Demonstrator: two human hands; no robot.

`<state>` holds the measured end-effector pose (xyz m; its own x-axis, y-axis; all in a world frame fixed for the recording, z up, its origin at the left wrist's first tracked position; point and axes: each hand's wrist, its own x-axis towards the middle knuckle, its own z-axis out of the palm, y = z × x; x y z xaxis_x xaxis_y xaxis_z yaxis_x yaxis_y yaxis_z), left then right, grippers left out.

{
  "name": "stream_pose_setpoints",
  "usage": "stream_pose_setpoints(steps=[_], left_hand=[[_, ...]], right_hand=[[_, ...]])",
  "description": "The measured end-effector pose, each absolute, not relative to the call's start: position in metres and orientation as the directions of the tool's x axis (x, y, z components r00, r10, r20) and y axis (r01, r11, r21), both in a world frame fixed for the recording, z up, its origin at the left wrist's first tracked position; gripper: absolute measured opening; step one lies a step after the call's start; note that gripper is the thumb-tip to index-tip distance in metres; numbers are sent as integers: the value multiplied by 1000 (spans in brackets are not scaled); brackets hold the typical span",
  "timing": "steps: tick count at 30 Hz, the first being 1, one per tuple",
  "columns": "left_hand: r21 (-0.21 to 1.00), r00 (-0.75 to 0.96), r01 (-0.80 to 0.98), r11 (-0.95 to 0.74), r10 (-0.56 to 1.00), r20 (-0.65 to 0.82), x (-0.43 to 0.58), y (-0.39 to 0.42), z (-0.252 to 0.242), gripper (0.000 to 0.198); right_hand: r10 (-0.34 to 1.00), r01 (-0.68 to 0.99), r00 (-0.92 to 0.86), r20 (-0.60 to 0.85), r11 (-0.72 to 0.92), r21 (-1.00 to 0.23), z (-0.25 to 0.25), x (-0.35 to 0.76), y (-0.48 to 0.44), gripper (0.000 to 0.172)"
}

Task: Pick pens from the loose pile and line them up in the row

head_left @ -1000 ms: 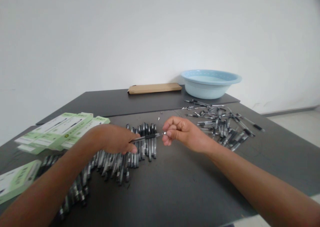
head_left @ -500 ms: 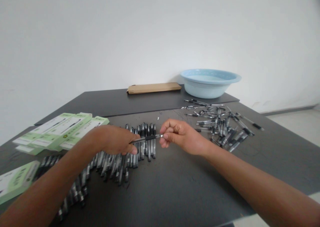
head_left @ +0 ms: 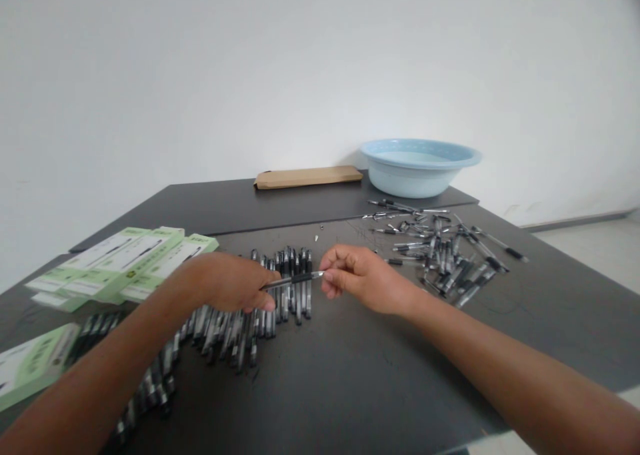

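Observation:
A clear gel pen with a black grip [head_left: 302, 277] lies nearly level between my hands, above a row of capped pens [head_left: 235, 331]. My left hand [head_left: 233, 283] is closed around its barrel, thumb below. At the other end, the thumb and forefinger of my right hand [head_left: 353, 275] pinch the silvery tip of that same pen. Whether the tip piece is loose or fixed I cannot tell. A small metal pen tip [head_left: 316, 238] rests on the table just beyond my right fingers.
Green-and-white pen boxes [head_left: 145, 258] are stacked at the left, with another box [head_left: 35, 365] nearer me. Loose pen parts [head_left: 445, 255] lie heaped on the right. Behind stand a light blue basin [head_left: 415, 178] and a flat cardboard piece [head_left: 309, 177] on the dark table [head_left: 350, 388].
My right hand has shifted very slightly down, its fingers curled a little differently at the pen's tip. My left hand and the pen have hardly moved.

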<state>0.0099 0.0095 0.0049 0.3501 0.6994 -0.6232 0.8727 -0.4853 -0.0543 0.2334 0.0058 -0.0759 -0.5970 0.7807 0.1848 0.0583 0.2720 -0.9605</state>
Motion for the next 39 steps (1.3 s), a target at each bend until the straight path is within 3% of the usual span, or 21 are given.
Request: stream_pose_setpoints(steps=[9, 23, 32, 39], left_hand=[[-96, 331, 863, -496, 699, -634, 13, 8, 8, 52], [-67, 344, 864, -498, 683, -644, 13, 8, 5, 45], [-99, 325, 857, -505, 681, -656, 16, 6, 6, 48], [-130, 291, 868, -480, 702, -650, 21, 3, 9, 53]], right_hand=[[780, 129, -593, 199, 336, -933, -75, 235, 5, 6], [768, 240, -586, 259, 470, -849, -76, 236, 2, 6], [741, 405, -581, 337, 622, -670, -68, 238, -2, 8], [724, 433, -589, 359, 657, -617, -67, 237, -2, 9]])
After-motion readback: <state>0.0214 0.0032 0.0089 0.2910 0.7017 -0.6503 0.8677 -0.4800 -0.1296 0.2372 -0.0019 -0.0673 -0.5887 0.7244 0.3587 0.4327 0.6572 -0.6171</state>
